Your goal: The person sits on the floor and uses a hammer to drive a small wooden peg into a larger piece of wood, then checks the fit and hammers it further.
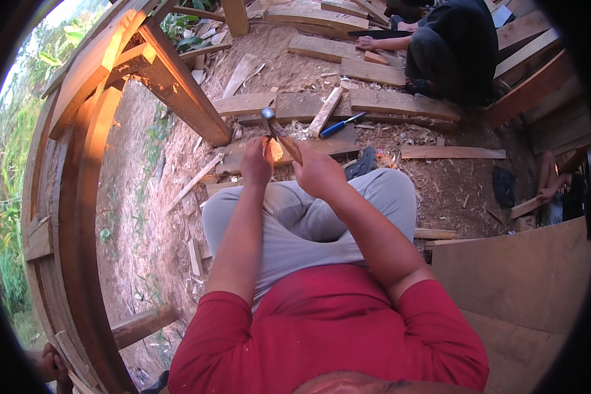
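Our right hand [318,173] gripped a hammer [282,135]; from that hand, our left hand [256,163], its grip unclear, was at nine o'clock, a blue tool [335,128] at one.

Left arm [233,240] reaching forward — left grip [257,164] half turned away (finger pose unclear); right arm [381,233] bent — right grip [320,175] nearby, curled tight.

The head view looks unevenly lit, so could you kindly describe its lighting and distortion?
In the head view, orange light catches the wooden frame and a patch between left hand and right hand; at the head view's upper left, background greenery looks washed out; at its upper right, the co-worker is shaded; fisheye distortion bows the head view's left post.
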`<move>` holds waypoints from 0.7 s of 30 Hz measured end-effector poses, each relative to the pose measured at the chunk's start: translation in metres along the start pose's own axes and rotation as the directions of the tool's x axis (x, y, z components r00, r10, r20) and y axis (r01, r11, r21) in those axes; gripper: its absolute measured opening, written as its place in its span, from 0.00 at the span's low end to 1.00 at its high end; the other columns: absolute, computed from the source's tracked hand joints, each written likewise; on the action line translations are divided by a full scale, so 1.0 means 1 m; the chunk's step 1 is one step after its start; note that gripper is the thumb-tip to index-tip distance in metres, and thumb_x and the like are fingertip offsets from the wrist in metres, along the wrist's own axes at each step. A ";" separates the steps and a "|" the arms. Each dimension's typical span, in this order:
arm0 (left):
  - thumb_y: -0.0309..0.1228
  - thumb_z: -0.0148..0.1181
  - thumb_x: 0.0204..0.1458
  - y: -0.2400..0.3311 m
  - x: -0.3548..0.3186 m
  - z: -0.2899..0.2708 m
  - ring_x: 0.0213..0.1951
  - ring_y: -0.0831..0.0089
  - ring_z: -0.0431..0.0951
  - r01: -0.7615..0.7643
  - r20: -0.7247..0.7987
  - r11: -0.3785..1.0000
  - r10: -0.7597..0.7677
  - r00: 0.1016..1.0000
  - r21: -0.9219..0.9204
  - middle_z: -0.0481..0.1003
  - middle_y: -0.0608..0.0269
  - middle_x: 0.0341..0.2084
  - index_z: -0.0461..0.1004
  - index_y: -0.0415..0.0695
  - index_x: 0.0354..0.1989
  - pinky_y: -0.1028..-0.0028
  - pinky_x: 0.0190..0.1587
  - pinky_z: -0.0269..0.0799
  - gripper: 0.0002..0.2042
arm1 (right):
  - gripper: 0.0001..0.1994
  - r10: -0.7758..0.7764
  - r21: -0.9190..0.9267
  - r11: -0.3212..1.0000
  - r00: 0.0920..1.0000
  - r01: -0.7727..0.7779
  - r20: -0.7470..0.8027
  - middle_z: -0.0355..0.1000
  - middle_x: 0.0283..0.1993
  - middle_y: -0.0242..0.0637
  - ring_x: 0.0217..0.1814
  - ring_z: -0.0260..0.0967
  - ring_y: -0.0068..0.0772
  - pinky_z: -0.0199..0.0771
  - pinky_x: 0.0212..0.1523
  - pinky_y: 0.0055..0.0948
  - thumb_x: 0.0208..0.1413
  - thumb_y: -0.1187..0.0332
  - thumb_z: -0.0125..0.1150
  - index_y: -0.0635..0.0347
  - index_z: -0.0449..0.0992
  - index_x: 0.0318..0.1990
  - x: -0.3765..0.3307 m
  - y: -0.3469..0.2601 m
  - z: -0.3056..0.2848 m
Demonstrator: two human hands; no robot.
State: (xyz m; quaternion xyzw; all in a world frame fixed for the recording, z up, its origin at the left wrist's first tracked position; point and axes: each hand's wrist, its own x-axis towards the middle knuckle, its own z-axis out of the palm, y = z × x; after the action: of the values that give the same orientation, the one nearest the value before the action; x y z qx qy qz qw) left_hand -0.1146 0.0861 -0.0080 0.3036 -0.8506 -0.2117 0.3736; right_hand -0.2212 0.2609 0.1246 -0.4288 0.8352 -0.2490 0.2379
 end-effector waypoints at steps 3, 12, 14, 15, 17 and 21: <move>0.27 0.64 0.61 0.001 0.000 0.000 0.45 0.51 0.82 -0.010 0.000 1.000 0.010 1.000 0.011 0.80 0.58 0.44 0.79 0.46 0.48 0.58 0.44 0.79 0.08 | 0.26 -0.029 -0.011 1.000 0.999 0.029 -0.021 0.81 0.44 0.59 0.48 0.80 0.66 0.78 0.50 0.59 0.66 0.60 0.59 0.56 0.65 0.68 0.000 0.002 0.002; 0.25 0.66 0.59 0.004 0.000 0.000 0.43 0.51 0.81 -0.014 -0.012 1.000 0.014 1.000 -0.021 0.79 0.53 0.38 0.80 0.43 0.48 0.59 0.44 0.77 0.09 | 0.26 -0.040 -0.015 0.999 0.998 0.040 -0.039 0.81 0.41 0.59 0.45 0.79 0.67 0.77 0.46 0.60 0.66 0.61 0.60 0.56 0.65 0.68 -0.002 0.004 0.006; 0.25 0.66 0.58 0.004 0.000 0.000 0.43 0.51 0.81 -0.015 -0.008 1.000 0.014 1.000 -0.022 0.79 0.53 0.38 0.80 0.43 0.48 0.59 0.44 0.77 0.10 | 0.26 -0.046 -0.018 0.999 0.998 0.045 -0.053 0.81 0.40 0.59 0.44 0.79 0.67 0.77 0.45 0.60 0.66 0.61 0.60 0.56 0.65 0.69 -0.001 0.007 0.008; 0.25 0.66 0.58 0.003 0.000 0.000 0.42 0.51 0.81 -0.026 -0.011 1.000 0.026 1.000 -0.007 0.79 0.54 0.38 0.80 0.43 0.48 0.59 0.44 0.77 0.09 | 0.26 -0.052 -0.017 0.999 0.997 0.051 -0.057 0.81 0.40 0.59 0.44 0.79 0.67 0.77 0.45 0.60 0.66 0.61 0.60 0.56 0.65 0.69 -0.001 0.007 0.009; 0.25 0.66 0.58 0.000 0.003 0.001 0.42 0.51 0.82 -0.051 -0.018 0.998 0.052 0.998 0.023 0.80 0.54 0.39 0.80 0.42 0.47 0.60 0.44 0.77 0.09 | 0.27 -0.062 -0.016 0.998 0.996 0.061 -0.065 0.81 0.39 0.59 0.43 0.79 0.67 0.77 0.45 0.61 0.66 0.61 0.60 0.57 0.65 0.69 -0.001 0.008 0.010; 0.25 0.67 0.58 -0.002 0.002 0.002 0.43 0.52 0.83 -0.008 0.001 1.000 0.008 1.000 -0.005 0.81 0.54 0.40 0.81 0.42 0.46 0.61 0.45 0.78 0.09 | 0.27 -0.087 -0.010 0.996 0.993 0.086 -0.078 0.81 0.39 0.59 0.43 0.79 0.67 0.78 0.45 0.60 0.66 0.61 0.60 0.58 0.65 0.69 0.000 0.010 0.012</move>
State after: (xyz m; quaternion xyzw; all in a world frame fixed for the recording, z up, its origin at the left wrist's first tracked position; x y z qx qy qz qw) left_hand -0.1169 0.0840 -0.0094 0.2990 -0.8516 -0.2123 0.3747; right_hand -0.2195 0.2637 0.1089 -0.4553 0.8253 -0.2729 0.1925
